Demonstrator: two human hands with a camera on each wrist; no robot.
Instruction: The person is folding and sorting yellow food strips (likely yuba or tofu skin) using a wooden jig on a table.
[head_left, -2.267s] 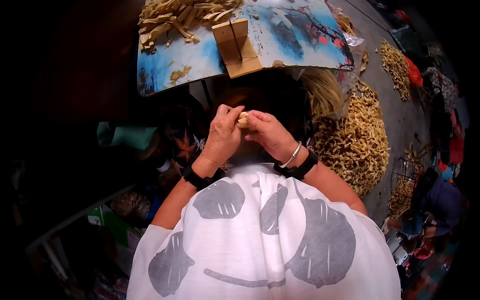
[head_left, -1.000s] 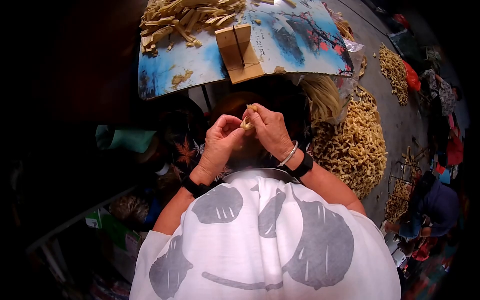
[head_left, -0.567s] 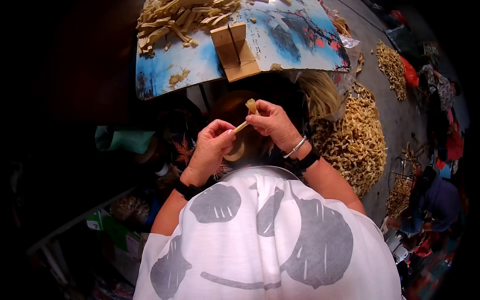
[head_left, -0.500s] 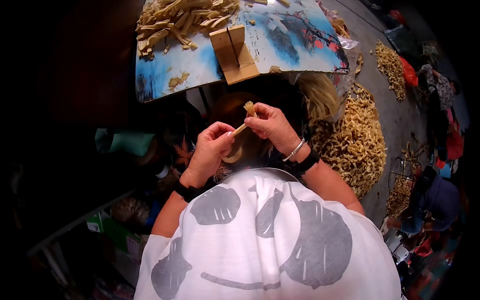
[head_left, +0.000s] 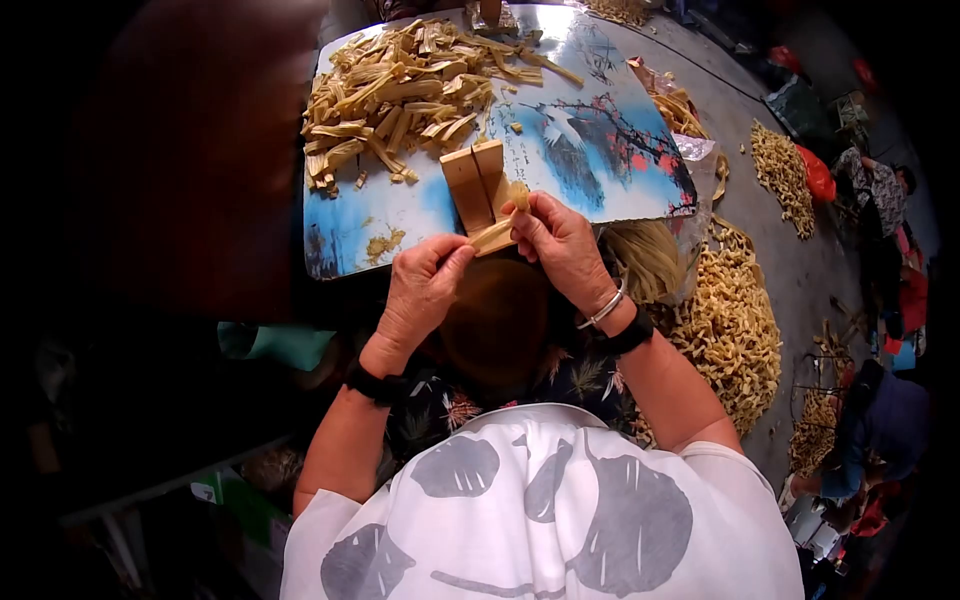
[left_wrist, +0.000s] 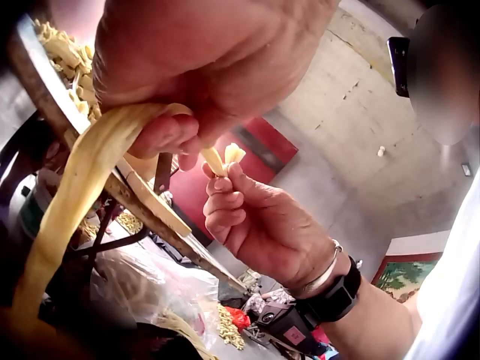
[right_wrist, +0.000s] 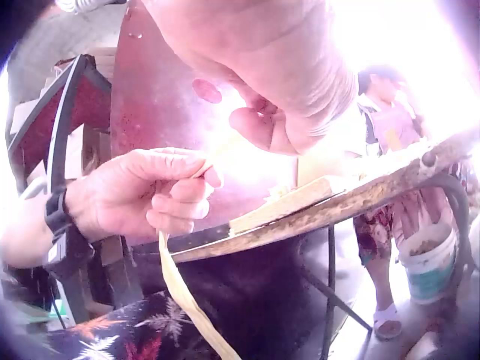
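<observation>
A pale yellow strip [head_left: 491, 238] is stretched between the two hands at the table's near edge. The left hand [head_left: 422, 290] pinches one end between thumb and fingers, and in the left wrist view a long tail of the strip [left_wrist: 82, 176] hangs from it. The right hand [head_left: 562, 245] pinches the other end, where a frayed tuft [head_left: 518, 194] stands above its fingers. Just beyond the hands, an L-shaped wooden block [head_left: 474, 180] with a dark upright rod sits on the table [head_left: 350, 245].
Many loose yellow strips [head_left: 400, 90] are heaped on the table's far left. Right of it lie a bundle of long fibres [head_left: 642, 262] and a large pile of knotted pieces [head_left: 735, 320] on the floor. Another person [head_left: 880, 420] is at the far right.
Both hands have moved forward to the table's edge, still with the strip between them. The head view has shifted, and more of the table shows.
</observation>
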